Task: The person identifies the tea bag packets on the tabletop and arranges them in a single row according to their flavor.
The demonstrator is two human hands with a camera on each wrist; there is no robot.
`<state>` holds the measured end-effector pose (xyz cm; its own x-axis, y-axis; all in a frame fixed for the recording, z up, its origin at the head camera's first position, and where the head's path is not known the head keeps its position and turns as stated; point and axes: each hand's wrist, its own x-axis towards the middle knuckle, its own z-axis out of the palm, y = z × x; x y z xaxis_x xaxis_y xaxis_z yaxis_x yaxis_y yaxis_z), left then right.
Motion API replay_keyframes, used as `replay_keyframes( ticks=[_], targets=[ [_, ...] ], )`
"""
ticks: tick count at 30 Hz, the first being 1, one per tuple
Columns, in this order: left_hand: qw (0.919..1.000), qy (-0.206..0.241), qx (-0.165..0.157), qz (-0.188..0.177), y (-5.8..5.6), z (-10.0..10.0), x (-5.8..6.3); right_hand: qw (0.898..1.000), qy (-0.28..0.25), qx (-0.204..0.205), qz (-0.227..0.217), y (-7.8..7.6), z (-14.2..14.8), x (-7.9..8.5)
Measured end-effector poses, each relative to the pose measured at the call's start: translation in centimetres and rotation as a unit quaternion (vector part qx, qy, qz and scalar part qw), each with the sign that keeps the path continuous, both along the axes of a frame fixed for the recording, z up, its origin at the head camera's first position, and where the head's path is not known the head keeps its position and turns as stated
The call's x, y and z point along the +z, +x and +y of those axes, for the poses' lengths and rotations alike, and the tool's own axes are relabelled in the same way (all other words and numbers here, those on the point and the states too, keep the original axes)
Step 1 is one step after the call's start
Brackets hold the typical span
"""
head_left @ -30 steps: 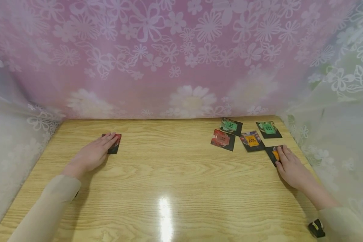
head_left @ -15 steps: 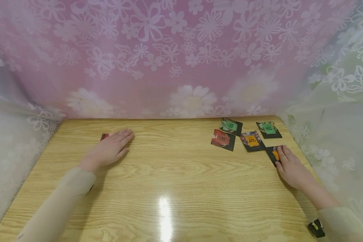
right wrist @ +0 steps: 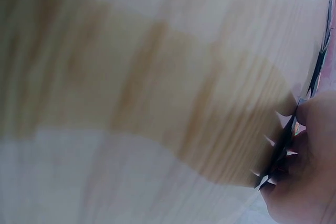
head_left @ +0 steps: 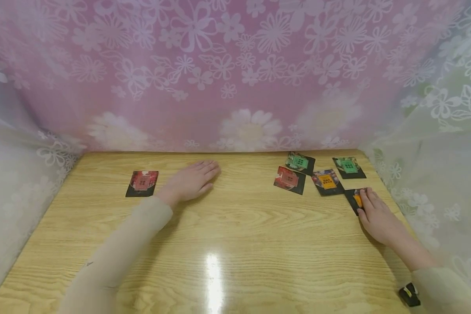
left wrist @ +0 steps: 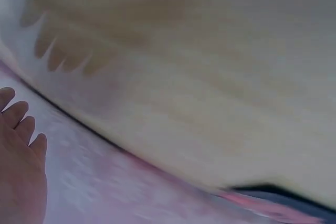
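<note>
- Currently, your right hand (head_left: 379, 220): lying with fingers straight across the nearer orange-labelled card (head_left: 354, 201), resting on top and gripping nothing.
- The nearer orange-labelled card: lying flat on the bench (head_left: 235, 218), directly beneath those fingers, its left part showing.
- Your left hand (head_left: 190, 181): reaching palm down with fingers straight and close together, holding nothing; hovering, by the left wrist view, clear of the bench.
- Lone red-labelled card (head_left: 142, 182): lying face up to the left of your left hand, apart from its fingers and just beside your sleeve cuff (head_left: 156, 213).
- Right-hand cluster, to the right of your left hand and beyond your right: left green-labelled card (head_left: 299, 162), second red-labelled card (head_left: 288, 179), farther orange-labelled card (head_left: 327, 182), all sitting corner to corner, either touching or nearly so; right green-labelled card (head_left: 349, 167) sitting slightly apart.
- Placement, as judged: the cards are lying face up, so their labels are staying readable; your straight right fingers are probably steadying a card too thin for easy pinching.
</note>
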<state>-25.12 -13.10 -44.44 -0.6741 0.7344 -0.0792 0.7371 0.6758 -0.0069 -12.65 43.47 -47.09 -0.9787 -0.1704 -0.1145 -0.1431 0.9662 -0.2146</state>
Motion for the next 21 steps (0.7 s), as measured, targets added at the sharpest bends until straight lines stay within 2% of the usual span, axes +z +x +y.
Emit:
replay_keyframes(
  ticks=[5,9,16,21],
  targets=[
    [0.9995,-0.024,-0.014,-0.014,-1.0,4.4,0.6,1.0,0.0,-0.003,-0.004,-0.2,0.0,-0.1],
    [0.9988,-0.036,-0.034,-0.009,-1.4,7.8,0.8,1.0,0.005,-0.005,-0.002,0.0,-0.1,0.0],
    [0.9967,-0.06,-0.053,0.014,-1.3,13.1,0.6,1.0,0.002,-0.004,0.002,0.0,-0.1,0.0],
    [0.9968,-0.062,-0.049,0.014,-1.2,16.1,0.2,1.0,0.006,-0.005,0.006,0.1,-0.2,0.2]
  ],
)
